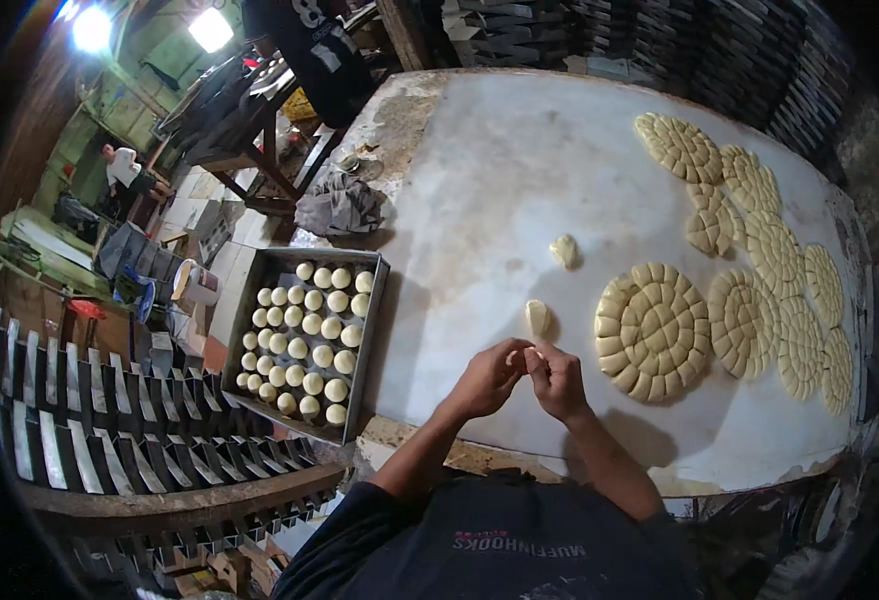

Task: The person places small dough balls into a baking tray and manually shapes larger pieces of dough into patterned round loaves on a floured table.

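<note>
My left hand [493, 379] and my right hand [559, 381] meet over the near edge of the pale tabletop [480, 200], fingers curled and fingertips together. Between them they pinch a small piece of dough, mostly hidden by the fingers. Just beyond lies a loose wedge of dough [538, 318], and farther off a second dough lump [565, 251]. To the right of my hands sits a large round of dough [652, 332], scored into many small pieces. A deep metal tray [372, 340] at the left holds rows of smooth dough balls [298, 348].
Several more scored dough rounds [745, 322] cover the table's right side. A grey crumpled cloth [340, 205] lies at its far left corner. Slatted metal racks [140, 425] stand at lower left. One person [310, 60] stands beyond the table; another [125, 168] is farther left.
</note>
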`<state>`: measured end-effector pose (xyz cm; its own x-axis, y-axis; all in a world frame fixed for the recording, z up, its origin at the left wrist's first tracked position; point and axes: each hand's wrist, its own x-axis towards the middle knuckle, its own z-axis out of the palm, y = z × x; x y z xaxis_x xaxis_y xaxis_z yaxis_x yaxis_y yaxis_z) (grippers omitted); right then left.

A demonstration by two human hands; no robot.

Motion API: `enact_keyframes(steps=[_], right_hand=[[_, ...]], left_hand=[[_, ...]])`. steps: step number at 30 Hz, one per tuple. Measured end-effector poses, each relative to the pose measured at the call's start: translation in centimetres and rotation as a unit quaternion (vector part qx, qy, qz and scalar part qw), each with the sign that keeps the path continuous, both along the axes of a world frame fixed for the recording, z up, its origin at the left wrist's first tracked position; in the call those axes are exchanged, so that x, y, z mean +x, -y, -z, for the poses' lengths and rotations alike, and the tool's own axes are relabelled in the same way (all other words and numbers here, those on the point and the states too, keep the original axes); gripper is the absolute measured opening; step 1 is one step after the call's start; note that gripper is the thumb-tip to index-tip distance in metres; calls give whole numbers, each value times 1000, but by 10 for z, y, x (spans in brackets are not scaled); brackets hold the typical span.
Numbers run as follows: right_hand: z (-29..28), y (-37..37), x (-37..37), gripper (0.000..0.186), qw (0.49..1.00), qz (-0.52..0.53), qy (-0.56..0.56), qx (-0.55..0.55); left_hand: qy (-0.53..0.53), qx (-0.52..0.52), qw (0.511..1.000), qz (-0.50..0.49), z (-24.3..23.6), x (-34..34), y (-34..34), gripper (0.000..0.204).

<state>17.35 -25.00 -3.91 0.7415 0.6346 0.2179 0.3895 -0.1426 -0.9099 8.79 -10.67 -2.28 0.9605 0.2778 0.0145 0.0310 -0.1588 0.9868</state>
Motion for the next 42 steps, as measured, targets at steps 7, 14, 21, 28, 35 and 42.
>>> enact_keyframes(steps=[7, 14, 21, 28, 35, 42], right_hand=[[50, 14, 21, 21, 952, 89, 227, -183], [47, 30, 20, 37, 973, 105, 105, -179], [4, -36, -96, 21, 980, 53, 189, -25], [-20, -89, -201, 15, 974, -62, 215, 18], [-32, -97, -247, 28, 988, -136, 46, 59], [-35, -100, -244, 33, 991, -130, 0, 24]], left_hand=[[-85, 129, 955, 253, -12, -8, -13, 36], [-153, 475, 865, -45, 77, -11, -94, 71], [15, -64, 993, 94, 53, -116, -49, 64], [-84, -308, 947, 23, 20, -240, -93, 35], [78, -235, 968, -32, -3, -292, -88, 14], [75, -78, 992, -63, -20, -274, -86, 13]])
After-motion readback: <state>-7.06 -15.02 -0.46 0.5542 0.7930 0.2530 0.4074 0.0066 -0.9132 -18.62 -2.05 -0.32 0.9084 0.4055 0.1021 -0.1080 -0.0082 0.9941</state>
